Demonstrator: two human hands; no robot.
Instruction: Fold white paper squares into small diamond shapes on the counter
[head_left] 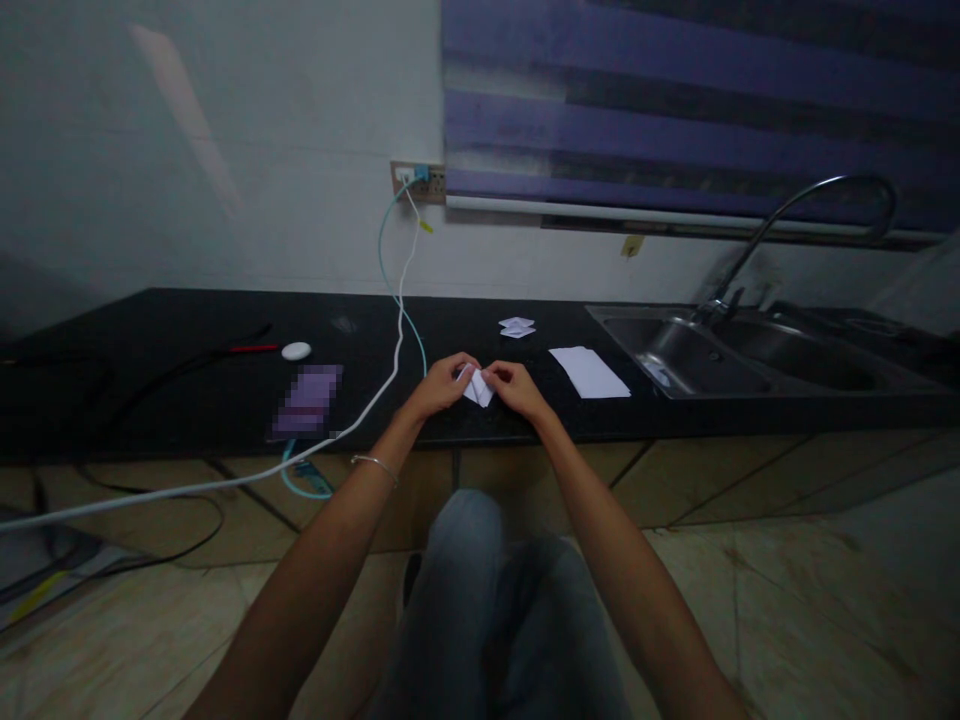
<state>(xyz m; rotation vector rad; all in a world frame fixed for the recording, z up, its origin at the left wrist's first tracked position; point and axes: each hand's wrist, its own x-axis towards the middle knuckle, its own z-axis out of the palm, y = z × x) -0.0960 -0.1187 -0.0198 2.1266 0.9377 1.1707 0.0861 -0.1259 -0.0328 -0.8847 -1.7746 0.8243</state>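
- A small folded white paper (478,388), its faces angled and a crease line running down toward the near edge, sits at the front of the dark table (187,325), between the two hands I follow from my remote seat.
- The left hand (442,384) pinches its left side between thumb and fingers; the fingers of the right hand (519,386) pinch its upper right edge.
- Fingers cover the paper's upper edges from me; its underside is out of sight, and dim light blurs the finer folds. A purple item (309,400) at left is pixelated beyond reading.
- Just beyond the hands lies a second folded piece (517,327); to the right, a loose stack of white sheets (590,373), near the steel sink (652,330).
- A white cable (395,350) drops from the wall outlet (418,182) and crosses the table left of the hands, apart from the paper, passing between it and a white disc (296,351).
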